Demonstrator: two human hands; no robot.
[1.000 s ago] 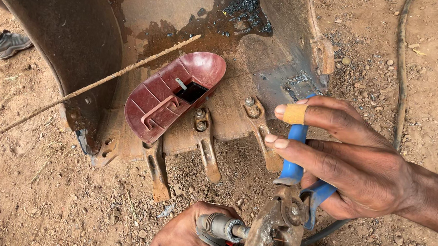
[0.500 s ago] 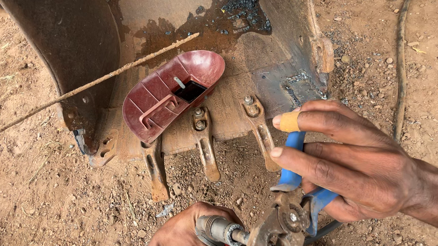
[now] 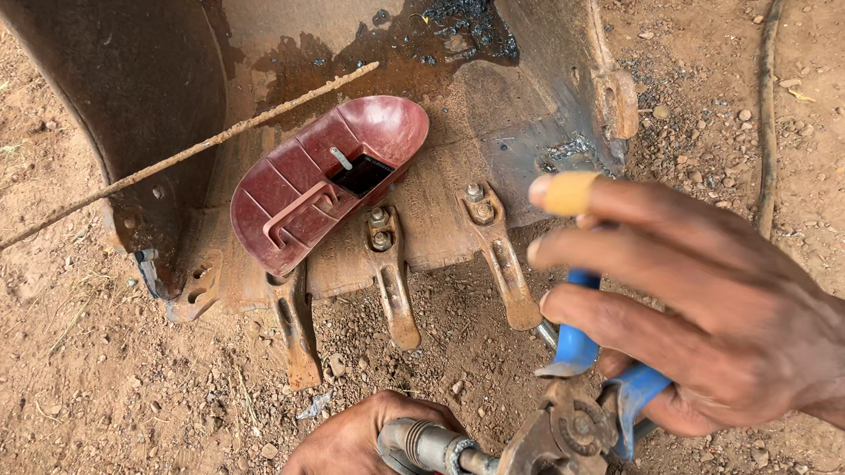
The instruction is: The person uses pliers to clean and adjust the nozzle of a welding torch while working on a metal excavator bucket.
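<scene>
My right hand point(image 3: 717, 311) is closed on the blue handles of a pair of rusty pliers point(image 3: 576, 347). Its fingers are stretched out, and the index finger wears a tan wrap. The pliers' jaws point(image 3: 566, 447) sit at the tip of a grey metal cylindrical tool point(image 3: 431, 450). My left hand point(image 3: 344, 450) grips that tool at the bottom edge of the view. Both hands are just in front of a rusty digger bucket point(image 3: 260, 27) lying on the dirt.
A dark red hand shield point(image 3: 320, 179) lies inside the bucket near its toothed edge point(image 3: 395, 294). A thin rusty rod point(image 3: 186, 153) leans across the bucket's left side. A dark cable point(image 3: 766, 111) runs along the gravelly ground at right.
My right hand's fingers have lifted slightly and spread a little. The pliers stay on the tool's tip, and my left hand has barely moved.
</scene>
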